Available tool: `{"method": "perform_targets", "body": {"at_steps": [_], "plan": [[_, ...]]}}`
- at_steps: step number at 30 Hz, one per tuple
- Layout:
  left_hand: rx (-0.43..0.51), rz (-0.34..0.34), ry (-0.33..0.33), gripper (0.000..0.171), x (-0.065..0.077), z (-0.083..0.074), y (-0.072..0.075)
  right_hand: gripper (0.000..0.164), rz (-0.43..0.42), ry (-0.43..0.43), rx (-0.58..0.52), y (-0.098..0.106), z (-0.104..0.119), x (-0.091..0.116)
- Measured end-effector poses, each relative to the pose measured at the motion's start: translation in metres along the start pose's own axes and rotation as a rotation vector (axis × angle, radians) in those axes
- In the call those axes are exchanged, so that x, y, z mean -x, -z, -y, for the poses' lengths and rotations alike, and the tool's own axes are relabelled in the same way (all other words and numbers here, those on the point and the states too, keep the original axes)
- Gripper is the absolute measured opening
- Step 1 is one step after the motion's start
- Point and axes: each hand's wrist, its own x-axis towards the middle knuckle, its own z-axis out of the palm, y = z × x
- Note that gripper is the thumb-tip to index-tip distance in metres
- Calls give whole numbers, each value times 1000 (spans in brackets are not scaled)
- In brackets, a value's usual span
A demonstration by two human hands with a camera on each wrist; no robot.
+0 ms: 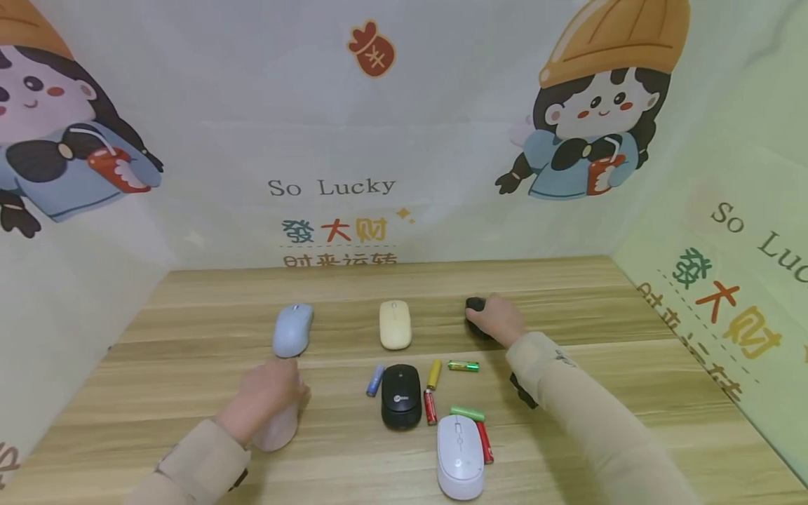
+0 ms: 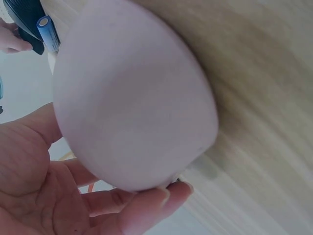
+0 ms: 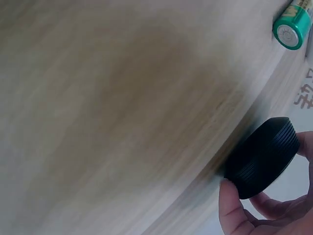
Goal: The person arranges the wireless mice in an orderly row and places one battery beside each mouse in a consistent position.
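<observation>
My left hand grips a pale pink computer mouse at the left front of the table. In the left wrist view the smooth rear of this pink mouse fills the middle, with thumb and fingers around its edges. Farther back on the right, my right hand holds a black mouse by its sides. The right wrist view shows the ribbed black mouse between thumb and fingers, close over the wood. Just beyond my left hand lies a light blue mouse.
A cream mouse, another black mouse and a white mouse lie along the middle. Around them are several batteries, including a blue one, a yellow one and a green-gold one. Printed cloth walls the table.
</observation>
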Motion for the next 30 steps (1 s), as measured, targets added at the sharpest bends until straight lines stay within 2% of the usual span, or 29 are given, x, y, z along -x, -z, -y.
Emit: {"method": "perform_targets", "body": {"at_steps": [8, 18, 25, 30], "plan": [[-1, -18, 6, 22, -2, 1, -2, 60, -42, 6, 63, -6, 3, 0], [-13, 1, 20, 22, -1, 1, -1, 60, -22, 11, 74, -7, 4, 1], [-5, -20, 15, 24, 0, 1, 0, 58, -44, 54, 112, -8, 4, 2], [-4, 0, 13, 24, 0, 0, 1, 62, -20, 41, 124, -9, 3, 2]]}}
